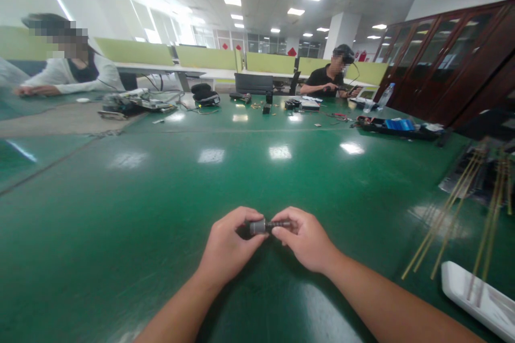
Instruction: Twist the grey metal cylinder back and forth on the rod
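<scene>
Just above the green table, my left hand (226,249) is closed around a short dark grey cylinder (258,226), with thumb below and fingers above. From its right end a thin ridged metal rod (278,224) points toward my other hand. My right hand (310,240) pinches this rod between thumb and forefinger. Cylinder and rod lie in one line, roughly level. Whether they are joined or only touching, I cannot tell. My fingers hide parts of both.
Thin yellowish rods (442,214) lean at the right, near a white tray (462,284). Across the green table (181,177) are a black tray (382,128) with a blue thing, a bottle (386,96) and stacked electronics (129,103). Two people sit farther off.
</scene>
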`<state>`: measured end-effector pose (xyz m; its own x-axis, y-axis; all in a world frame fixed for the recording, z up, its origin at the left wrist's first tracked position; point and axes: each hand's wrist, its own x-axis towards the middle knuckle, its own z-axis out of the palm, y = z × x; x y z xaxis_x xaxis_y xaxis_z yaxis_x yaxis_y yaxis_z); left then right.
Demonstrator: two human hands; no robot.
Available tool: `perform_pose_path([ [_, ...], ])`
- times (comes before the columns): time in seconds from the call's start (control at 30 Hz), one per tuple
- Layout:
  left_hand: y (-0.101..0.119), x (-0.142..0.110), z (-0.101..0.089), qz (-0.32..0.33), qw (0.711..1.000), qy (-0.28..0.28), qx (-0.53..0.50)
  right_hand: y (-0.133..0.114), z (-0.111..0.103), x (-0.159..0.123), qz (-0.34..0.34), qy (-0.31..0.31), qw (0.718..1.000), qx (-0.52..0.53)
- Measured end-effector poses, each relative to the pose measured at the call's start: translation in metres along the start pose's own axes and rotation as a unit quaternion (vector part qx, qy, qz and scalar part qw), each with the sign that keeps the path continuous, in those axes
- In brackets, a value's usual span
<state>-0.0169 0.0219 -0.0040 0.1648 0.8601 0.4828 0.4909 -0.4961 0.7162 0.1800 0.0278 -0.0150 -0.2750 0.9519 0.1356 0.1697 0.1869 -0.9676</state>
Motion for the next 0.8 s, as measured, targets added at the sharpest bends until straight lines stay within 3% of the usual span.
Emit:
perform_pose_path([
  [0.8, 0.0, 0.0019, -0.0034, 0.019, 0.999, 0.031, 0.013, 0.0002, -0.0012, -0.0003, 0.004, 0.025, 1.0, 0.001],
])
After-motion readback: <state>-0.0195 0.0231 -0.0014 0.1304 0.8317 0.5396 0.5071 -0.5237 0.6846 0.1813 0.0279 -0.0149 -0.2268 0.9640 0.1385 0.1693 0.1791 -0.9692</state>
